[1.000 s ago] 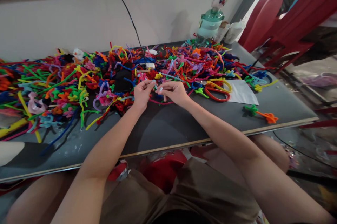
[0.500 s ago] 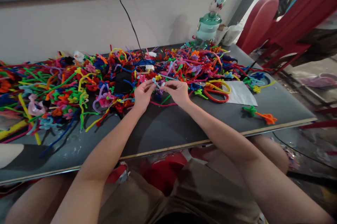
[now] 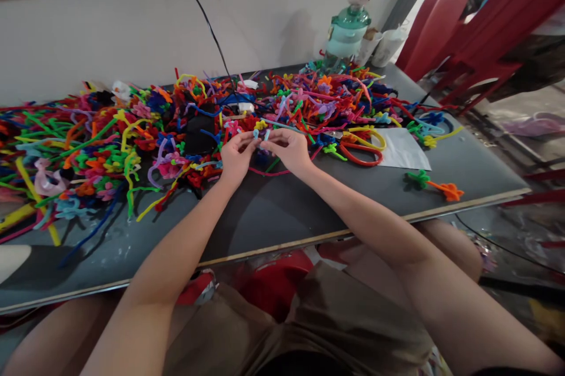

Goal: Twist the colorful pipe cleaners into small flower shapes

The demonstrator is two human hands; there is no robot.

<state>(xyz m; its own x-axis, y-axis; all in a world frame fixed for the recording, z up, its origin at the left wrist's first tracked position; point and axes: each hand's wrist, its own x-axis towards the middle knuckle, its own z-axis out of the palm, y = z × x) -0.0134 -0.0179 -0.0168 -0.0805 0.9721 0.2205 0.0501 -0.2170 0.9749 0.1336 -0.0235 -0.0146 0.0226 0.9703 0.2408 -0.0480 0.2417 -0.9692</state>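
Both hands meet just above the front of a long pile of coloured pipe cleaners point(image 3: 309, 106). A light blue pipe cleaner point(image 3: 266, 135), bent into small loops, is pinched between them. My left hand point(image 3: 237, 155) grips its left side with thumb and forefinger. On the other side my right hand point(image 3: 290, 149) pinches it too, fingertips nearly touching those of the left. Fingers cover much of the piece, so its full shape is hidden. A pink pipe cleaner point(image 3: 269, 173) lies on the table just below the hands.
Right of my hands lie yellow-and-red-handled scissors point(image 3: 359, 155), a white packet point(image 3: 404, 149) and an orange pipe-cleaner flower point(image 3: 451, 192). A green-lidded bottle point(image 3: 346, 35) and paper cups point(image 3: 388, 46) stand at the back. A black cable point(image 3: 205, 17) hangs into the pile. Red chairs point(image 3: 435, 23) stand at right.
My fingertips have come closer together on the light blue pipe cleaner, and less of it shows above them. The camera view has shifted slightly.
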